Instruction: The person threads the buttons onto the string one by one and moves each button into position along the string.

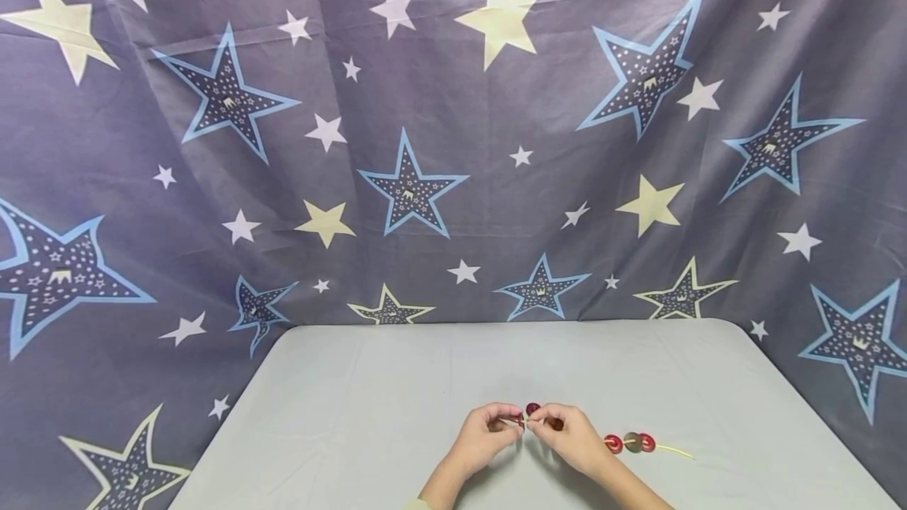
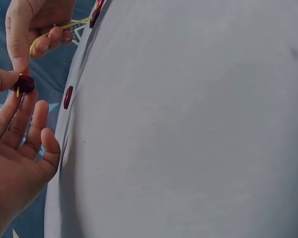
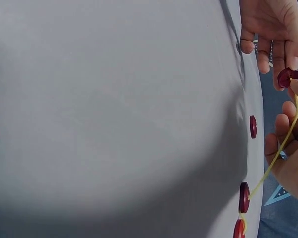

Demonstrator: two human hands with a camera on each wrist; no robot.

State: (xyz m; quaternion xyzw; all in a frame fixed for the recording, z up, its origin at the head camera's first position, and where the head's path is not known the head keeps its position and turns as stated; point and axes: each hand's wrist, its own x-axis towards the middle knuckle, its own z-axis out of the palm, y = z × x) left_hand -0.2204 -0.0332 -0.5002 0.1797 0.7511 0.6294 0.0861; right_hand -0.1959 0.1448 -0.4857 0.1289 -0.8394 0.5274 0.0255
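Between the thumb and fingers of my left hand [image 1: 482,441] is a dark red button [image 3: 288,78], held above the table. My right hand [image 1: 577,441] meets it from the other side and pinches a yellow string [image 3: 287,135] close to the button. In the left wrist view, short bits of yellow show at the button's face and edge [image 2: 25,84]. From the right hand the string runs down to buttons strung on it: a red one [image 1: 613,444], a brownish one [image 1: 633,441] and another red one [image 1: 647,442]. The fingers partly hide the held button in the head view.
A loose dark red button [image 1: 533,408] lies on the table just beyond the hands. The string's yellow tail [image 1: 676,451] stretches to the right of the strung buttons. A pale cloth covers the table [image 1: 368,392]; a grey star-patterned curtain [image 1: 439,258] hangs behind it.
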